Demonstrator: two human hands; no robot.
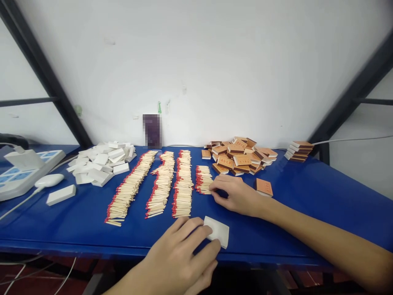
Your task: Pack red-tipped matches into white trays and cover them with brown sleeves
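Note:
My left hand holds a white matchbox tray near the table's front edge, fingers curled over its left end. My right hand has thumb and forefinger pinched at the plain ends of the matches in the short row at the right. How many matches lie between the fingertips is hidden. Left of this row, red-tipped matches lie in three long rows: a left row, a middle row and a right row. An orange matchbox lies just behind my right wrist.
A heap of white trays lies at the back left, with one loose tray before it. Orange matchbox sleeves are piled at the back right, beside a stack of matchboxes. A power strip and a white charger occupy the left.

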